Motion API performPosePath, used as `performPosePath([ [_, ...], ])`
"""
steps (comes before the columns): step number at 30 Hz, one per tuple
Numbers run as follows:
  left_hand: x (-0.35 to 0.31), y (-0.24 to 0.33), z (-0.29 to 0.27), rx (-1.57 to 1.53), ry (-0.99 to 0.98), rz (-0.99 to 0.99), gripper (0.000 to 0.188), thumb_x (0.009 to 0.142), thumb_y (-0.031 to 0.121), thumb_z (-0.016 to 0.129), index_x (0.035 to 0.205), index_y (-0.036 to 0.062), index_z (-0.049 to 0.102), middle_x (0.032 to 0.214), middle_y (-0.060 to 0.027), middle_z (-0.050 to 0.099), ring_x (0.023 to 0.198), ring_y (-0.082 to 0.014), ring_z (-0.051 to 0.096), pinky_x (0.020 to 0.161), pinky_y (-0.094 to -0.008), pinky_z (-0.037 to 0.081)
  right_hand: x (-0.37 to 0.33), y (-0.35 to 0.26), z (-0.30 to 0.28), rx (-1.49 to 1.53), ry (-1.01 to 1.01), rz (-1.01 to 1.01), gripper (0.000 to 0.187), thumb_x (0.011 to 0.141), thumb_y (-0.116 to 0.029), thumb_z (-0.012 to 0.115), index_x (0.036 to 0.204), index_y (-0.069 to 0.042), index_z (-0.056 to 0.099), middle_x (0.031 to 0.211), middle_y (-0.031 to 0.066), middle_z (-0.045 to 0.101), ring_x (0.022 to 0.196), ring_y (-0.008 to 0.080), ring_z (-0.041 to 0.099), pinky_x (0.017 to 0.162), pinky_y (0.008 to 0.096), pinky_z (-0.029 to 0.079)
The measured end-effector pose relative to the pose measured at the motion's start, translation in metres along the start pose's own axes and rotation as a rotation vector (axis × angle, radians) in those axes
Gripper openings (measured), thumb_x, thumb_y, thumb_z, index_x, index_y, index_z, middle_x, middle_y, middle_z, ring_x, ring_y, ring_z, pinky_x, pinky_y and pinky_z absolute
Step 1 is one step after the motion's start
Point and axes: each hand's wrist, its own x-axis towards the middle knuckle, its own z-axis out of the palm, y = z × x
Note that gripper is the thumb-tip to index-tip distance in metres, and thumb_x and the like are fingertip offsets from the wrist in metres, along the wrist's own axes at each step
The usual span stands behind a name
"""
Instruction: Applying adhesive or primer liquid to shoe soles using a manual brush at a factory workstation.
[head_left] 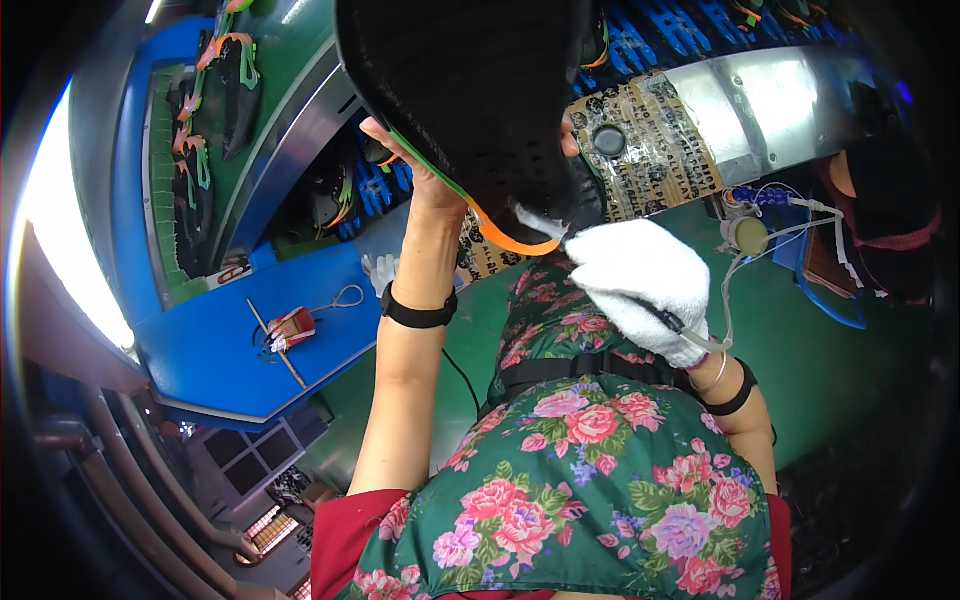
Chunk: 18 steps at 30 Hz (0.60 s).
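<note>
A black shoe upper [470, 90] with green and orange edging fills the top middle, held up close to me. My bare left hand [432, 185] is wrapped round it, thumb on its left side and a fingertip showing at its right. Across the shoe's near end, just above the orange edge, runs a whitish wet-looking streak [540, 222]. My right hand [640, 290], in a white knitted glove, is closed on a thin dark pen-like tool [655, 315]. Its gloved fingertips are right beside the streak; the tool's tip is hard to make out.
A clear tube [732, 285] runs from the tool towards a fitting with a yellowish round part [748, 236]. Beyond stands a taped cardboard-covered ledge [655, 140] on a metal machine. On the blue side table [220, 345] lie a red-and-white packet [292, 328] and a stick. More shoe uppers [240, 95] lie far left.
</note>
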Motion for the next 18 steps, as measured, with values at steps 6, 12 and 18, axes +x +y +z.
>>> performPosePath([
  [6, 0.005, 0.006, 0.002, 0.024, -0.029, -0.054, 0.095, 0.087, 0.081, 0.055, 0.126, -0.0056, 0.059, 0.109, -0.0235, 0.066, 0.097, -0.0354, 0.067, 0.085, -0.0437, 0.057, -0.001, -0.006, -0.006, 0.035, 0.065, -0.012, 0.024, 0.074, 0.005, 0.081, 0.093, -0.008, 0.078, 0.103, 0.0127, 0.078, 0.096, 0.0305, 0.075, 0.082, 0.0387, 0.060],
  [12, 0.010, 0.008, -0.002, 0.030, -0.075, -0.111, 0.098, 0.086, 0.083, 0.054, 0.127, -0.0055, 0.059, 0.110, -0.0237, 0.066, 0.098, -0.0355, 0.067, 0.084, -0.0439, 0.057, -0.006, -0.005, -0.008, 0.003, -0.028, -0.141, 0.029, 0.081, -0.003, 0.079, 0.109, -0.014, 0.080, 0.113, 0.0062, 0.078, 0.105, 0.0254, 0.073, 0.091, 0.0357, 0.058],
  [18, 0.013, 0.007, 0.003, 0.019, -0.072, -0.143, 0.100, 0.085, 0.085, 0.052, 0.128, -0.0054, 0.058, 0.110, -0.0239, 0.066, 0.098, -0.0357, 0.067, 0.084, -0.0441, 0.058, -0.003, -0.006, -0.008, 0.012, -0.017, -0.191, 0.025, 0.081, -0.003, 0.078, 0.105, -0.010, 0.079, 0.112, 0.0076, 0.078, 0.104, 0.0284, 0.073, 0.090, 0.0380, 0.060],
])
